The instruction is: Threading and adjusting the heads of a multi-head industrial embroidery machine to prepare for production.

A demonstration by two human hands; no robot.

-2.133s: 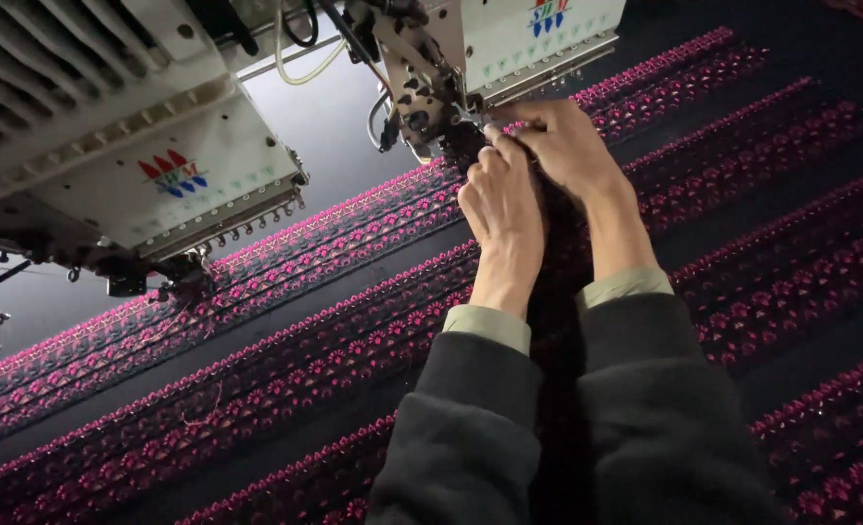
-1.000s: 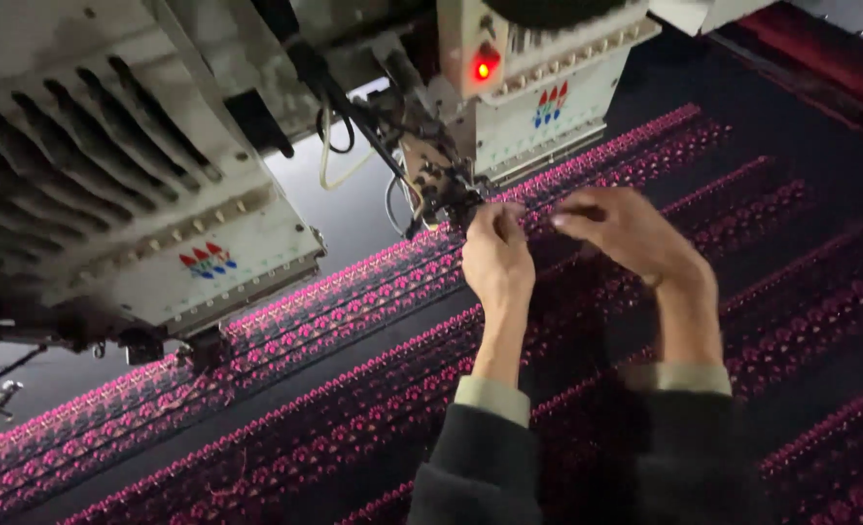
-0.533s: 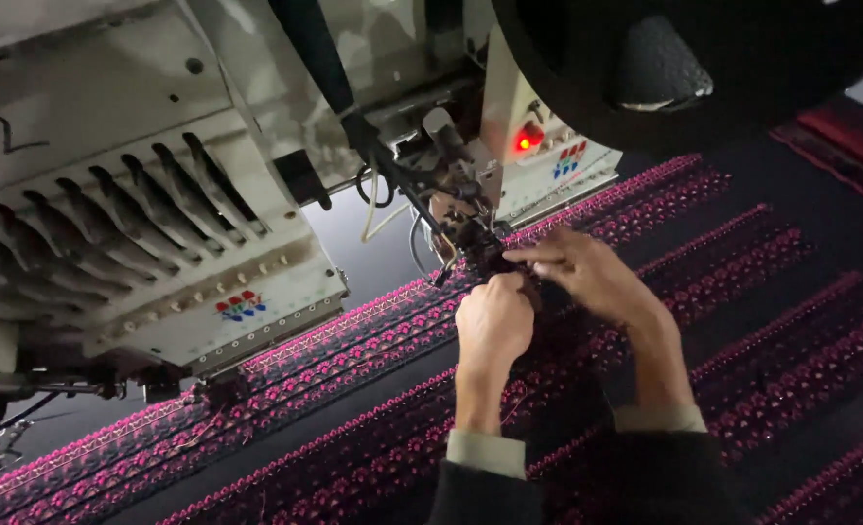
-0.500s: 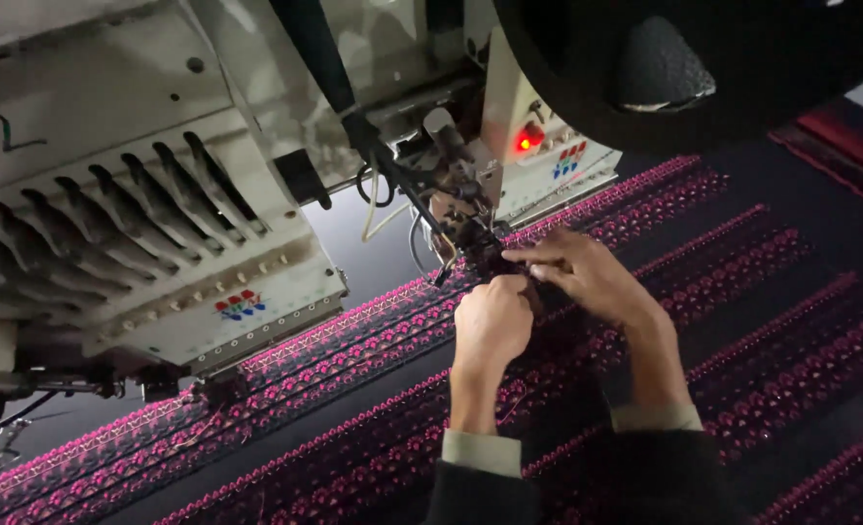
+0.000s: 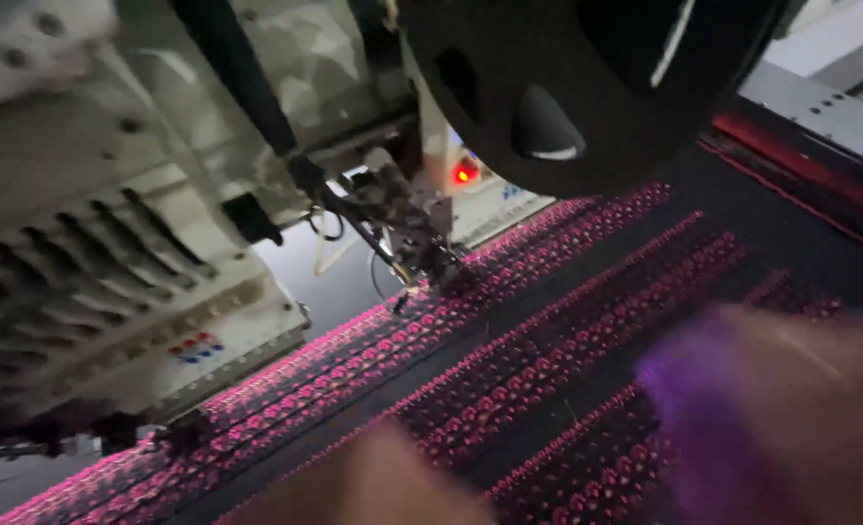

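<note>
Blurred hands (image 5: pixel 781 418) below needle assembly (image 5: pixel 417 228)

Black fabric (image 5: pixel 742 209) bears pink embroidered bands; off-white machine head (image 5: pixel 110 282) glows red.

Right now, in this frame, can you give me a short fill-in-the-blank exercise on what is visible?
1. The dark fabric under the embroidery machine head carries rows stitched in ____.
2. The small lamp lit on the machine glows ____.
3. Both the left hand and the right hand appear ____, so what they hold cannot be told.
4. The hands sit near the ____ edge of the picture.

Missing words: pink; red; blurred; bottom
</note>
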